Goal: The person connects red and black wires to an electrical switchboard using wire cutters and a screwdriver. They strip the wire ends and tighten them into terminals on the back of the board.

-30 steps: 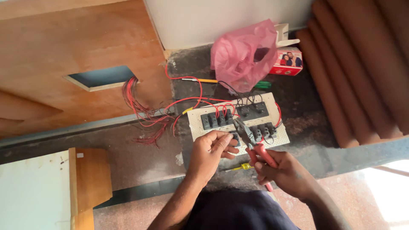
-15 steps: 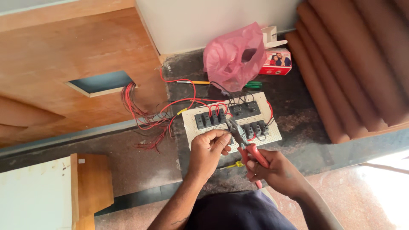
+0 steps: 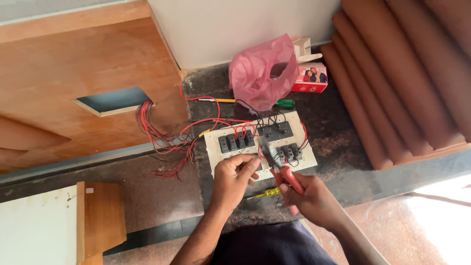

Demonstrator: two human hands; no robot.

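A cream switch plate (image 3: 216, 145) lies back-side up on the dark stone floor, with black switch modules and red and black wires on it. My right hand (image 3: 311, 197) grips red-handled pliers (image 3: 283, 171), whose jaws point at the modules near the plate's middle. My left hand (image 3: 233, 178) rests on the plate's near edge, fingers pinched on something small that I cannot make out. A yellow-handled screwdriver (image 3: 266, 193) lies on the floor between my hands.
A bundle of red wires (image 3: 157, 136) runs from the plate into a rectangular cut-out (image 3: 112, 100) in a brown wooden panel. A pink plastic bag (image 3: 261, 73), a small red box (image 3: 310, 80) and a green-handled tool (image 3: 284, 103) lie behind the plate. Brown cushions (image 3: 412, 83) stand at the right.
The view has shifted a little, so the plate sits lower in it. The pliers' jaws have stayed over the modules, and both hands keep their places at the plate's near edge.
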